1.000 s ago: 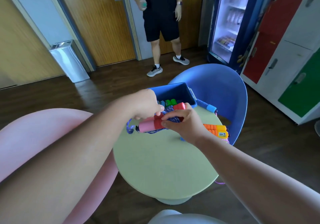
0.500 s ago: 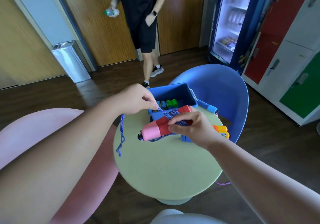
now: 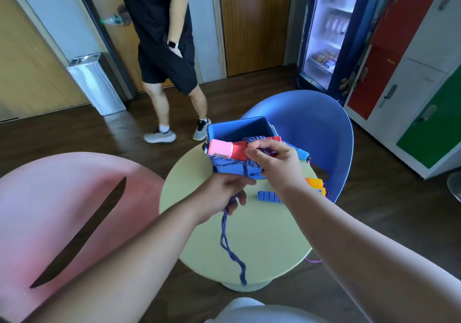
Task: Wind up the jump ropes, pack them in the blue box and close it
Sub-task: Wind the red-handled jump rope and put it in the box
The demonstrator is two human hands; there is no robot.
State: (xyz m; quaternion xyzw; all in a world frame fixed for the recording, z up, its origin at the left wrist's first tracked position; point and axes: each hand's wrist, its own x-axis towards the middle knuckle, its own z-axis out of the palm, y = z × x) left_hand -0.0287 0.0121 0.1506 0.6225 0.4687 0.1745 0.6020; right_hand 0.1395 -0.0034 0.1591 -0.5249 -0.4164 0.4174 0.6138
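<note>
My right hand (image 3: 277,165) grips the pink-and-red jump rope handles (image 3: 225,149), with purple rope wound round them, just in front of the open blue box (image 3: 239,129) at the far side of the round green table (image 3: 252,238). Below and to the left, my left hand (image 3: 223,193) holds the loose purple rope (image 3: 228,238), whose free end dangles down over the table's near edge. A blue ribbed handle (image 3: 269,196) lies on the table beside my right wrist. An orange handle (image 3: 315,185) shows behind that wrist. Another blue handle (image 3: 302,153) sticks out right of the box.
A blue chair (image 3: 316,123) stands behind the table and a pink chair (image 3: 74,198) at its left. A person in black shorts (image 3: 167,55) stands on the floor beyond the table. Lockers and a drinks fridge line the right wall. A metal bin (image 3: 96,83) stands at back left.
My right hand raised the pink-and-red handles up toward the box. My left hand dropped from above the box to below the handles, drawing the purple rope down with it. The person walked left.
</note>
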